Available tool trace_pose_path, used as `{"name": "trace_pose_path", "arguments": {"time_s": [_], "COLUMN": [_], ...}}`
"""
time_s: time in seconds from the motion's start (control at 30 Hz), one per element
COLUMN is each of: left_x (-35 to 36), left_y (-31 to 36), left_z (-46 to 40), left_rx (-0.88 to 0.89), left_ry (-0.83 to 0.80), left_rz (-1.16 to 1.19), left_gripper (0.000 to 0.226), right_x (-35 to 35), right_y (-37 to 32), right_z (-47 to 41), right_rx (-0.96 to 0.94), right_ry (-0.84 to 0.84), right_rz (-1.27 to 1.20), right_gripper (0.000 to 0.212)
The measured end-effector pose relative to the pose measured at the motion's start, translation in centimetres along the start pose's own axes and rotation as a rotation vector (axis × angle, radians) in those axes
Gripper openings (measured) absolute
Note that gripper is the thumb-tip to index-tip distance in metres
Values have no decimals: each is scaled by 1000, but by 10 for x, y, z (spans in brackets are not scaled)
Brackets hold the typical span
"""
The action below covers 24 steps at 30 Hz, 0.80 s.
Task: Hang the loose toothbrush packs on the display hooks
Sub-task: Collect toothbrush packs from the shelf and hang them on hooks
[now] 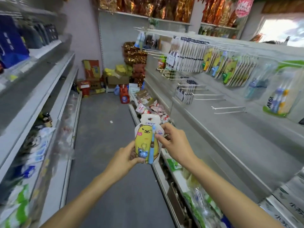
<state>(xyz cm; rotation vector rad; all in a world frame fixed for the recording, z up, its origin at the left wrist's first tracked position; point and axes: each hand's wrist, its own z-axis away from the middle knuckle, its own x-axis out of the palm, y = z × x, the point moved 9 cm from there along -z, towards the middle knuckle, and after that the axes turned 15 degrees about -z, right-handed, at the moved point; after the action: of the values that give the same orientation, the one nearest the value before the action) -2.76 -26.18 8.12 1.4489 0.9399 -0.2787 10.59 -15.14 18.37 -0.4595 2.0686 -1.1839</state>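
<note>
Both hands closed on one loose toothbrush pack, held upright over the aisle floor. Left hand curled around the pack's lower corner, thumb across the front by the small blue toy. Right hand pinching the opposite edge near the blue brush, fingers bent behind the card. Hang hole at the pack's top left uncovered and pointing up, probably so that it can slide straight onto a hook.

Up and to the right of the fingers, well apart: matching yellow packs crowded on their hooks. Lower on the same panel, nearer the hands, bare display hooks jutting toward the aisle, tips free. Open air between pack and those hooks; shelf edge running just right of the right hand, the one ledge likely to be cleared on the way up. Left of the hands, aisle open as far as the opposite shelving. Boxes stacked far ahead at the aisle's end.
</note>
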Motion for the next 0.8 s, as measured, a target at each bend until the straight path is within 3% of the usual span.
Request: {"name": "trace_pose_path", "arguments": {"time_s": [0.3,0.6,0.8], "left_x": [-5,-16,-30], "left_y": [-39,-76,-76], "left_z": [-133,-283,-357], "left_rx": [70,32,72], "left_ry": [-36,-35,-24], "left_rz": [-22,-43,-77], "left_gripper": [60,55,66], "right_x": [-16,-33,-49], "right_y": [50,110,131], "right_z": [-115,-260,-332], "right_rx": [17,-21,-32], "right_ry": [71,63,80], "right_rz": [11,-40,-18], "right_gripper": [9,10,8]}}
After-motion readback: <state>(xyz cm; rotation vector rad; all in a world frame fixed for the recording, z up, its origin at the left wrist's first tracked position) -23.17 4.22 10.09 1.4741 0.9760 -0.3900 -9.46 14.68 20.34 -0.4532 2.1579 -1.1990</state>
